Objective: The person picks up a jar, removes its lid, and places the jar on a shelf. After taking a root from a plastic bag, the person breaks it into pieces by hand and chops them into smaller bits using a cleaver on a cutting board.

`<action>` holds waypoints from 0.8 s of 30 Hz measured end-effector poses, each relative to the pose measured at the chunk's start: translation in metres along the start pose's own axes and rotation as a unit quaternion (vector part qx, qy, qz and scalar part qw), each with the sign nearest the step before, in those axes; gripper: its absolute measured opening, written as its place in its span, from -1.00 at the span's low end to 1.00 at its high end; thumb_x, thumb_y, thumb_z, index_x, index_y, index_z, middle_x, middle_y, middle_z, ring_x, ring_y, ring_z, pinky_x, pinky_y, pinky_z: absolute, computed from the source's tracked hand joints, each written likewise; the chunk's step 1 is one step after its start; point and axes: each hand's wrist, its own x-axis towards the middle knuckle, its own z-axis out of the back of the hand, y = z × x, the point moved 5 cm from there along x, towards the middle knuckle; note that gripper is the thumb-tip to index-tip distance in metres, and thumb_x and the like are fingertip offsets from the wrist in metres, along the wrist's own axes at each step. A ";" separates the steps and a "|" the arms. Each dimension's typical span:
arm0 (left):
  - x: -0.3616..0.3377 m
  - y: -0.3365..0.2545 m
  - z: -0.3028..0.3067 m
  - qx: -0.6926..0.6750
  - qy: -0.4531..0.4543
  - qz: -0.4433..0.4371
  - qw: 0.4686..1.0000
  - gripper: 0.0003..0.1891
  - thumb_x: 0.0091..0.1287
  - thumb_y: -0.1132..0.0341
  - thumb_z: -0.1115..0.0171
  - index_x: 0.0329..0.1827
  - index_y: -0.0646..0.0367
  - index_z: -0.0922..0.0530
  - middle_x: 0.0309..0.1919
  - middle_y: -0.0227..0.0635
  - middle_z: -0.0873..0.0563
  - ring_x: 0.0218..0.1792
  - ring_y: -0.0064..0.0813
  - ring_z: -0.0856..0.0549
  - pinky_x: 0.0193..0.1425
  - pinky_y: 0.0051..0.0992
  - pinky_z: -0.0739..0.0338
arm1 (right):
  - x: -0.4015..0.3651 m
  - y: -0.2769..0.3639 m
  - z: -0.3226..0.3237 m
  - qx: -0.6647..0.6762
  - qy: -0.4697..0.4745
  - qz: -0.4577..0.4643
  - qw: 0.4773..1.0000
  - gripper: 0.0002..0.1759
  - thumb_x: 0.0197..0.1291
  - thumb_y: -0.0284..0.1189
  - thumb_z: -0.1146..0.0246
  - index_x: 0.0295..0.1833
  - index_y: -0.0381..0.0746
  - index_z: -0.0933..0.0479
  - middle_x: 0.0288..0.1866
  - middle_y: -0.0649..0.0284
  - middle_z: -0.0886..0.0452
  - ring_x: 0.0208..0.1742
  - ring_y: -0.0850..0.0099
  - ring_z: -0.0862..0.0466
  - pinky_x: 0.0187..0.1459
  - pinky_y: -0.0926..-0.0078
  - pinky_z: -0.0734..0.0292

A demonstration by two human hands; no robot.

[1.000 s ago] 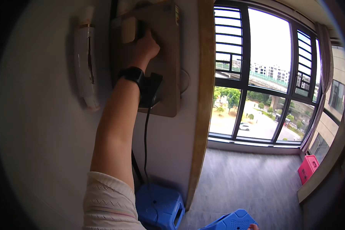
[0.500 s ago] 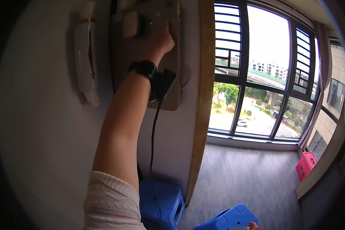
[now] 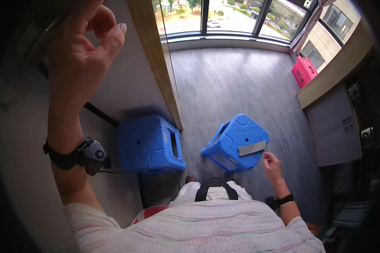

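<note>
My left hand (image 3: 86, 50) is raised at the upper left, beside the wall. Its thumb stands apart from the bent fingers, nothing shows in the grip, and the top of the hand runs into the dark frame edge. My right hand (image 3: 273, 166) hangs low at the right with loosely bent fingers and no object visible in it. It is nearest to a flat grey strip (image 3: 252, 148) lying on a blue plastic stool (image 3: 240, 130), with a small gap between. Each wrist wears a black band carrying a small device (image 3: 98, 154).
A second blue stool (image 3: 143, 139) stands against the wall at the left, by a wood-edged wall end (image 3: 154, 55). At the far right are a pink box (image 3: 304, 72) and a grey cabinet (image 3: 331, 130). Large windows (image 3: 230, 19) line the back.
The view has tilted down. My left hand has come away from the brown wall panel with the lit display. My right hand and the strip on the stool now show fully.
</note>
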 end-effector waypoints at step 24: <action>-0.317 -0.121 -0.381 -0.199 0.512 0.289 0.784 -0.56 0.07 0.41 -0.22 0.09 0.15 -0.60 -0.55 -0.29 -0.66 -0.54 -0.48 -0.64 -0.35 -0.47 -0.55 | -0.149 -0.158 0.120 0.016 -0.098 -0.211 0.972 -0.73 0.13 -0.57 -0.18 -0.02 -0.29 -0.57 -0.18 0.18 -0.69 -0.32 0.42 -0.69 -0.21 0.51 -0.60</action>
